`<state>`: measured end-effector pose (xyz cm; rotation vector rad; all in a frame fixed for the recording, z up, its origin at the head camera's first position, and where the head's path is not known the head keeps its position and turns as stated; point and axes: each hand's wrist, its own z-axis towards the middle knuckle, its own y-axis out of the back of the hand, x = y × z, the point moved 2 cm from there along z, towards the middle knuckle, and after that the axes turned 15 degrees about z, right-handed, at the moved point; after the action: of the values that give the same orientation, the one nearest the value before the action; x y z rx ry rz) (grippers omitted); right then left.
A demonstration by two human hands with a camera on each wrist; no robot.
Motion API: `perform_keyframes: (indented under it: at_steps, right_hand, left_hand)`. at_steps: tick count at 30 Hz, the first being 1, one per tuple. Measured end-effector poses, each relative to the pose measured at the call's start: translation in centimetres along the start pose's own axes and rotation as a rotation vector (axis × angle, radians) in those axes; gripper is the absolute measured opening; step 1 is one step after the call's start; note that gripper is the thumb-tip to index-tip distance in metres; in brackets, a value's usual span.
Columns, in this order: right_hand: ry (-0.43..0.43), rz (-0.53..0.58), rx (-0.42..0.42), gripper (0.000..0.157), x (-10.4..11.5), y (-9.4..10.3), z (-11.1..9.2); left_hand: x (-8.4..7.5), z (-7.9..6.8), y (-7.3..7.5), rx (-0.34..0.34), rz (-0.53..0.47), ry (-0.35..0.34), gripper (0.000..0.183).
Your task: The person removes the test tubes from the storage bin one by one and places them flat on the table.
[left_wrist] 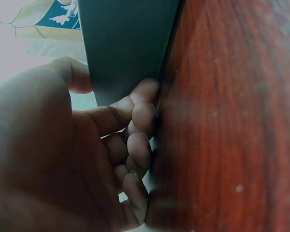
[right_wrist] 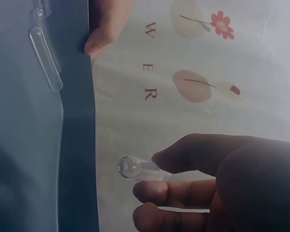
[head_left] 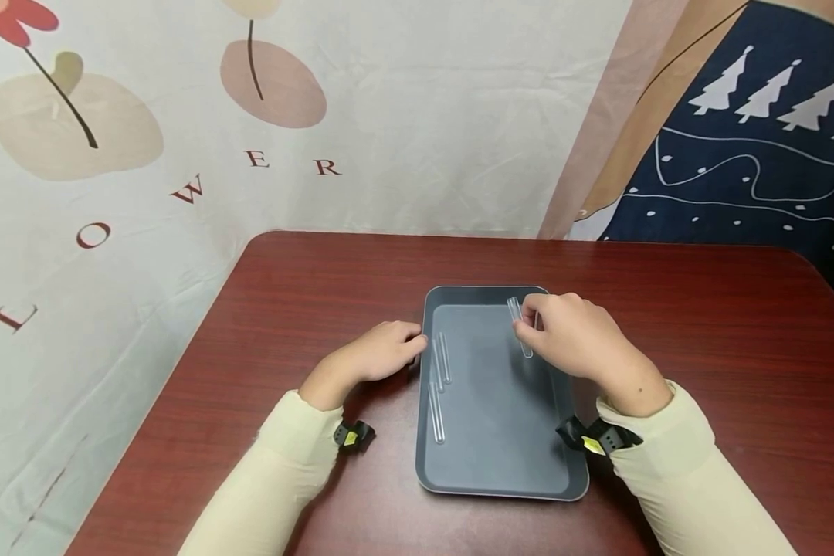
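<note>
My right hand (head_left: 577,336) pinches a clear glass test tube (head_left: 520,328) between thumb and fingers, above the far right part of a grey tray (head_left: 500,471). In the right wrist view the rounded end of this test tube (right_wrist: 130,166) points out past the fingertips. My left hand (head_left: 382,351) holds the tray's left edge. Its thumb touches the rim, and its curled fingers (left_wrist: 144,116) lie against the outer wall, down by the table. Several more clear test tubes (head_left: 436,417) lie lengthwise inside the tray along its left side.
The tray stands on a reddish-brown wooden table (head_left: 333,270). Behind the table hangs a pale cloth (head_left: 445,154) with flowers and letters. A dark blue cloth (head_left: 757,170) with white trees hangs at the right. Each wrist carries a black strap (head_left: 601,436).
</note>
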<state>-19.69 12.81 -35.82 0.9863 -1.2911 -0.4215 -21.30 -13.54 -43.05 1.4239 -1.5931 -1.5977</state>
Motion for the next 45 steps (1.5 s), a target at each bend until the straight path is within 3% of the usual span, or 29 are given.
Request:
perform_keyframes:
  at_steps: [16, 26, 40, 45]
  right_hand:
    - [-0.039, 0.051, -0.031, 0.017, -1.6, 1.4, -0.3]
    - [-0.05, 0.142, -0.063, 0.018, -3.2, 2.1, -0.6]
    - [-0.096, 0.069, -0.085, 0.023, -5.9, 2.6, -0.4]
    - [-0.108, 0.073, -0.057, 0.023, -6.9, 2.1, 0.1]
  left_hand:
    - [0.0, 0.1, 0.0, 0.008, -0.015, -0.01, 0.032]
    - [0.0, 0.0, 0.0, 0.0, -0.007, -0.005, 0.032]
    - [0.0, 0.1, 0.2, 0.015, -0.019, 0.022, 0.032]
    - [0.0, 0.1, 0.1, 0.014, -0.018, 0.024, 0.032]
